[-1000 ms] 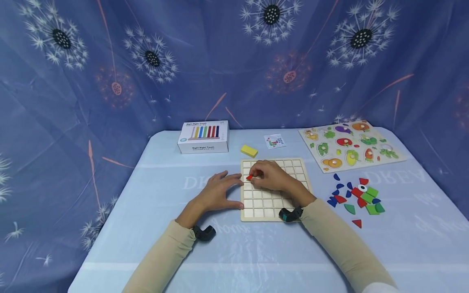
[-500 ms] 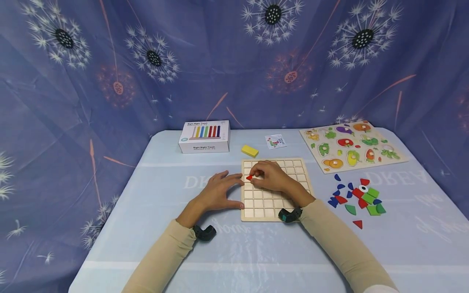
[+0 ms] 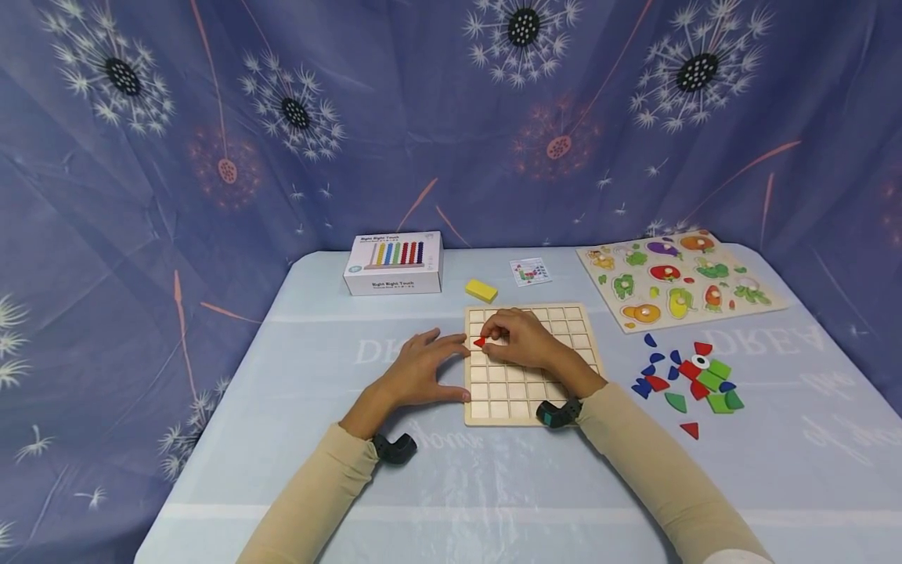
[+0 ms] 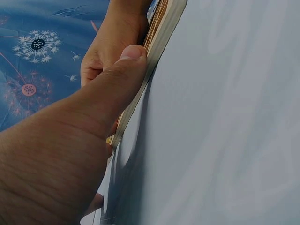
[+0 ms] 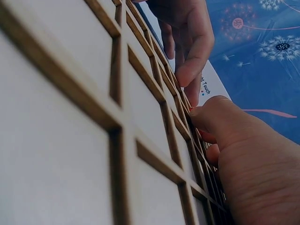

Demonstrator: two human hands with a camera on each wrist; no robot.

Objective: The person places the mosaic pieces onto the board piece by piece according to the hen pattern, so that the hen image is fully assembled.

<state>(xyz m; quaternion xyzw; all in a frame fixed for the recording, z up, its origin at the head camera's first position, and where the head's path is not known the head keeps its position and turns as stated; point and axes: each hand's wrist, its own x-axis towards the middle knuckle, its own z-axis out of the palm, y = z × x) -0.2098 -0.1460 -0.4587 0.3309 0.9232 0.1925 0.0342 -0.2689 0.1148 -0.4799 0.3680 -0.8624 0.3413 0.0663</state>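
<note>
In the head view a wooden grid board (image 3: pixel 497 409) with many square cells lies at the table's middle. Over its left column, my right hand (image 3: pixel 521 338) pinches a small red triangular piece (image 3: pixel 480 342) between thumb and fingertips. My left hand (image 3: pixel 417 372) lies along the board's left side, fingers spread, with thumb and fingertips at the edge. The left wrist view shows that thumb (image 4: pixel 133 54) against the board's rim (image 4: pixel 161 47). From the right wrist, the right thumb (image 5: pixel 206 115) reaches down to the grid near the left fingers, and most of the piece is hidden.
Loose red, blue and green pieces (image 3: pixel 712 377) lie right of the board. Behind it are a yellow block (image 3: pixel 481 291), a small picture card (image 3: pixel 531 272) and a white box (image 3: pixel 393 282). A vegetable peg puzzle (image 3: pixel 655 294) lies at the back right.
The red piece has turned slightly in the right fingertips over the same spot on the board. Both hands otherwise stay where they were.
</note>
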